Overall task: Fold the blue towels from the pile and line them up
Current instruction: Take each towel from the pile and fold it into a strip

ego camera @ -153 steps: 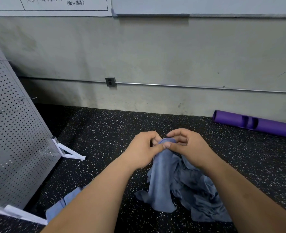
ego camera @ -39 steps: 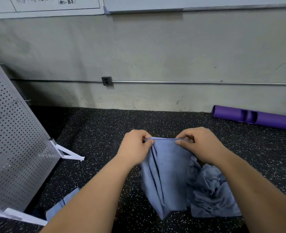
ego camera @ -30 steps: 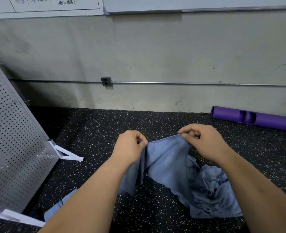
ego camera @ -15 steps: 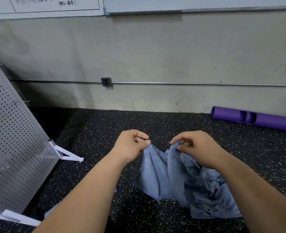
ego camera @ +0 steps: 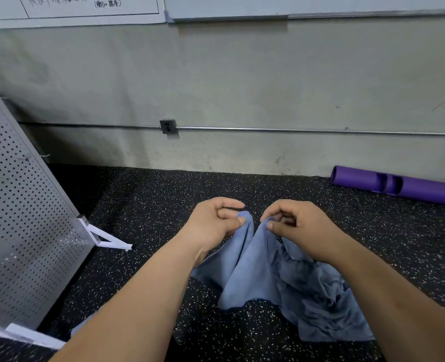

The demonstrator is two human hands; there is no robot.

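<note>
Left hand [ego camera: 216, 220]: I see it pinching a top corner of the blue towel [ego camera: 252, 270].
Right hand [ego camera: 299, 226]: pinching the other corner — close by.
Axis: its length hangs down to the floor [ego camera: 150, 205], against the pile [ego camera: 328, 317].

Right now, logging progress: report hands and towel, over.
Left hand and right hand: each grip pinches the crumpled blue cloth towel. Towel unfolded, sagging between them. Purple cylindrical tube by wall, apart.

Head-worn wide-angle view, looking forward and down, close above left hand [ego camera: 212, 223] and right hand [ego camera: 303, 229], facing wall [ego camera: 242, 74]
</note>
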